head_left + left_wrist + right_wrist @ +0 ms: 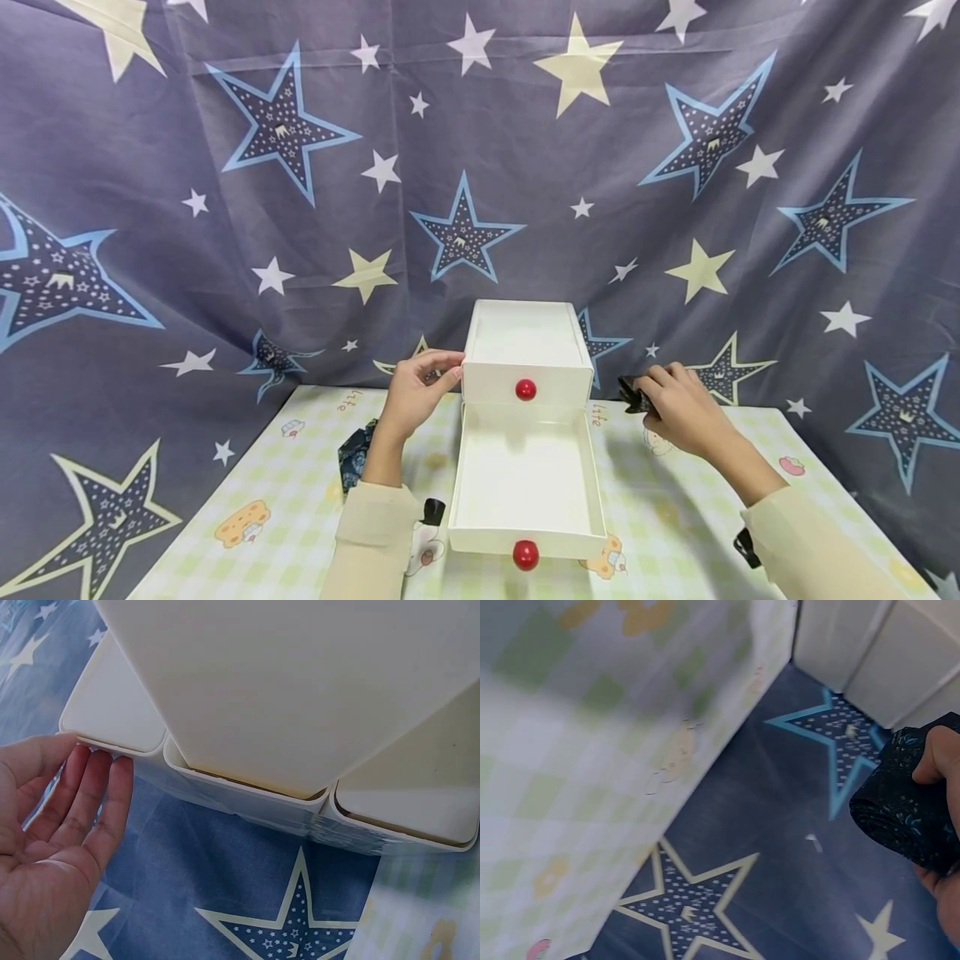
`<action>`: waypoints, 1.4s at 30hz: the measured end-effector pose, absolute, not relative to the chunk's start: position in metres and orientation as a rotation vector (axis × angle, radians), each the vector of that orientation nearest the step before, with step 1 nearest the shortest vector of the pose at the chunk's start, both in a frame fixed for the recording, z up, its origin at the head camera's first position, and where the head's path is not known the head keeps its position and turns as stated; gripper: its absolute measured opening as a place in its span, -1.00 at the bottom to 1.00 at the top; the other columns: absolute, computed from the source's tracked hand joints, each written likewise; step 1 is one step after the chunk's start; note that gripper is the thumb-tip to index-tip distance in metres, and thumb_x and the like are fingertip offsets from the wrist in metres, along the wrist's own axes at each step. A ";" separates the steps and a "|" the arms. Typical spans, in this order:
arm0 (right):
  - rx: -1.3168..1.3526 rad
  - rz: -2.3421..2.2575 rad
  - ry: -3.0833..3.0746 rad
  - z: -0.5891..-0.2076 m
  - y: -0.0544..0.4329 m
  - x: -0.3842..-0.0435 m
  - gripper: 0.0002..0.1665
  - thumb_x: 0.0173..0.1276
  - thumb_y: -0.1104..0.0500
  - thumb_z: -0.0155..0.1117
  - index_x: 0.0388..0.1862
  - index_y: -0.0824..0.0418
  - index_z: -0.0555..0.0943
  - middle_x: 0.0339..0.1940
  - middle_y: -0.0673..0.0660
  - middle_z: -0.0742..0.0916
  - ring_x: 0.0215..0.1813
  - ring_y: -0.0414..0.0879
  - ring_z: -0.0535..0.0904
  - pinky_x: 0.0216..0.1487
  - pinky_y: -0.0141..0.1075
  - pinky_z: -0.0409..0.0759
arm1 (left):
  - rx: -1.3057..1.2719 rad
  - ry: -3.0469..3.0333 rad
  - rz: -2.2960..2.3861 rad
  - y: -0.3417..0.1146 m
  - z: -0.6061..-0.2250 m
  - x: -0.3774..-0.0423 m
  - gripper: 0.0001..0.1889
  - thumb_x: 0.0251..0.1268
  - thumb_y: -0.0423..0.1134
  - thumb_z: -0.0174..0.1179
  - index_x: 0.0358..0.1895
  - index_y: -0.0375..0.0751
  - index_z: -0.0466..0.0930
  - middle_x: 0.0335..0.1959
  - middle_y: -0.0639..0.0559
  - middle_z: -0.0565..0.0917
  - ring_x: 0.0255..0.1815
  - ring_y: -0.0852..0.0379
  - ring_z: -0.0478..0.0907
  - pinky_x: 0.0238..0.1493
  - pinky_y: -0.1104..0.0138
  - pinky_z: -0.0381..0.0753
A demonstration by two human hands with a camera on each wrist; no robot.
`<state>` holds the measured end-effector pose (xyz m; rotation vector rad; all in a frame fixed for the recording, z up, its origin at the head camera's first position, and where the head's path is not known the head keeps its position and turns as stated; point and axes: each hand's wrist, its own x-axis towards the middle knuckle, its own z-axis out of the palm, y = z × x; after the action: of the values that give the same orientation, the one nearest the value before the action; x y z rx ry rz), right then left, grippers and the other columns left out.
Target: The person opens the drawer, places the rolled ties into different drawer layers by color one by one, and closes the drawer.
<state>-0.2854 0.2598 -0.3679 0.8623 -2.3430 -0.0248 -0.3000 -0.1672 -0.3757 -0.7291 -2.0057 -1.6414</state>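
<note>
A white drawer unit [528,333] with red knobs stands on the table. Its middle drawer [525,479] is pulled far out, and the inside shows bare white. My left hand [420,396] is at the unit's upper left; in the left wrist view, fairly straight fingers [90,795] touch the side of the top tier, the thumb near its front edge. To the right of the unit, my right hand [686,412] grips a rolled dark floral cloth [904,799], held above the table with its coiled end showing.
A second dark blue patterned cloth bundle [354,457] lies on the table beside my left forearm. The table has a green checked cover [292,483]. Behind it hangs a star-printed curtain [465,125]. Below the pulled-out drawer, a closed tier [420,780] shows in the left wrist view.
</note>
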 end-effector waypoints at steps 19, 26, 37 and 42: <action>1.071 0.009 -2.075 -0.344 0.236 -0.240 -0.47 -0.11 0.29 0.47 -0.04 0.26 0.66 -0.07 0.20 0.68 -0.10 0.18 0.52 -0.08 0.10 0.46 | -0.721 -2.011 -1.641 -0.169 -0.377 -0.300 -0.75 0.34 -0.33 0.39 0.05 -0.27 0.75 -0.04 -0.19 0.72 -0.11 0.10 0.64 -0.33 0.40 0.53; 1.129 0.005 -2.009 -0.339 0.222 -0.222 -0.45 -0.17 0.29 0.43 -0.05 0.24 0.65 -0.08 0.15 0.68 -0.11 0.14 0.52 -0.20 0.01 0.43 | -0.721 -2.004 -1.643 -0.167 -0.376 -0.298 -0.76 0.33 -0.34 0.39 0.03 -0.28 0.76 -0.06 -0.19 0.72 -0.12 0.12 0.63 -0.34 0.42 0.51; 1.186 0.007 -1.979 -0.344 0.199 -0.207 -0.42 -0.17 0.31 0.46 -0.03 0.20 0.65 -0.04 0.11 0.67 -0.08 0.09 0.53 -0.24 -0.07 0.43 | -0.734 -1.998 -1.636 -0.166 -0.374 -0.299 -0.76 0.34 -0.33 0.39 0.03 -0.26 0.76 -0.05 -0.18 0.73 -0.11 0.09 0.64 -0.34 0.41 0.53; 1.217 0.024 -1.985 -0.350 0.187 -0.204 -0.40 -0.19 0.28 0.52 -0.03 0.18 0.65 -0.04 0.09 0.68 -0.06 0.08 0.53 -0.15 -0.05 0.48 | -0.723 -2.003 -1.645 -0.166 -0.375 -0.299 -0.76 0.33 -0.33 0.40 0.03 -0.26 0.76 -0.04 -0.17 0.73 -0.11 0.11 0.64 -0.34 0.42 0.52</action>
<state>-0.2039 0.1869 -0.3501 1.2168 -1.9851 0.0237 -0.2993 -0.1665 -0.3751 -0.7234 -2.0029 -1.6448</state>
